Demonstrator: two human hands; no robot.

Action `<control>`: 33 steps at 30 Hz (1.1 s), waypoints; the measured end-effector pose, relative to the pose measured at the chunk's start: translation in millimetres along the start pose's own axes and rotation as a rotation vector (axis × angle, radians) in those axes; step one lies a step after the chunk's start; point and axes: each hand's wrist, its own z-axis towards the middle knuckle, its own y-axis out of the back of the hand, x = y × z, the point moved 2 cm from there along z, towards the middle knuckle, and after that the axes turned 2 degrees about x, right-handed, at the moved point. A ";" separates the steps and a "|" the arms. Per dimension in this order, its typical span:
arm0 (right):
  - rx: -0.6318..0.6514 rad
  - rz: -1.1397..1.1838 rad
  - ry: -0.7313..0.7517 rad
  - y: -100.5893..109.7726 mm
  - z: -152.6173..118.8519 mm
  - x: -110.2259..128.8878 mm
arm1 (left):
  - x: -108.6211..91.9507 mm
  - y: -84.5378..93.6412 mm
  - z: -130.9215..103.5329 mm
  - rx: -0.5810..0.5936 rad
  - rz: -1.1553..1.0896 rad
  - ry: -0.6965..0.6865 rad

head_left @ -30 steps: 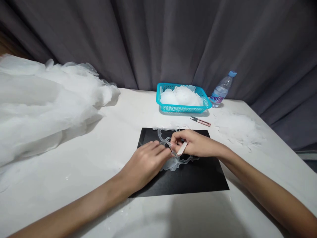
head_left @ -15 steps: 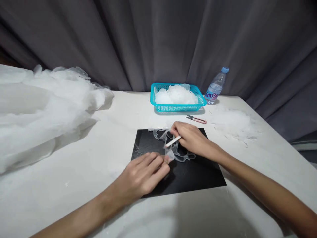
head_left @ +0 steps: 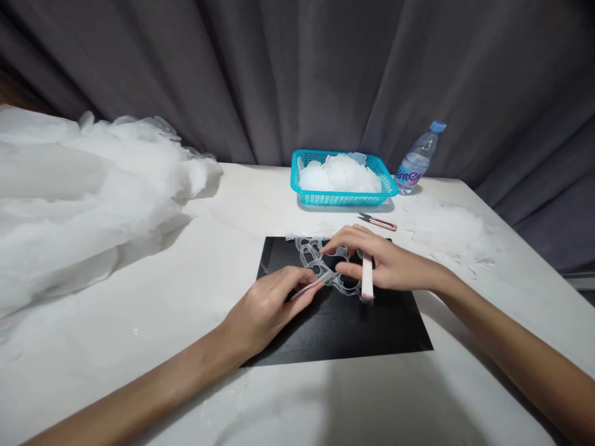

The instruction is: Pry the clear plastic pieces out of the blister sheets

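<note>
A sheer white cut-out fabric piece (head_left: 349, 285), full of curved openings, lies over a black mat (head_left: 334, 328). My left hand (head_left: 274, 300) pinches a strip of it between thumb and fingertips at the mat's left side. My right hand (head_left: 376, 257) reaches over the piece from the right. A short white flat stick (head_left: 367, 279) is tucked against its fingers, reddish end pointing down toward the mat. The thumb and index finger of that hand stand apart just above the fabric. What grips the stick is partly hidden.
Behind the mat lie pink-handled thread snips (head_left: 379, 222) and a turquoise basket (head_left: 344, 199) of white fabric pieces. A water bottle (head_left: 416, 161) stands beside the basket. White scraps (head_left: 450, 232) lie at right; a large sheer white fabric heap (head_left: 93, 204) covers the left.
My right hand has swung the stick from pointing left at the fabric to pointing down, and its thumb and index finger have spread. My left hand has lifted the fabric strip slightly.
</note>
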 end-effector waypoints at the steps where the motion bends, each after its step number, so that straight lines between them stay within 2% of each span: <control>1: 0.075 0.025 0.033 -3.3 -0.7 0.4 | 0.6 0.7 -0.5 0.002 -0.018 0.003; 4: 0.157 0.042 0.044 -14.3 -0.2 -4.2 | 4.5 2.3 -0.4 0.033 -0.101 0.101; 8: 0.105 0.061 0.041 -21.5 3.0 -10.1 | 10.6 2.1 2.3 0.063 -0.226 0.311; 11: 0.097 0.073 0.051 -20.8 3.9 -10.8 | 11.7 1.3 3.8 0.036 -0.295 0.368; 18: 0.098 0.127 0.052 -17.2 3.4 -6.5 | 4.4 3.9 0.6 -0.035 -0.251 0.319; 25: 0.089 0.122 0.060 -22.6 3.9 -10.0 | -0.1 3.5 1.5 -0.003 -0.282 0.348; 29: 0.092 0.118 0.064 -25.4 3.8 -12.4 | -1.8 3.6 1.9 -0.013 -0.259 0.276; 33: 0.063 0.130 0.055 -23.6 2.4 -5.1 | -3.8 5.6 0.0 -0.008 -0.220 0.181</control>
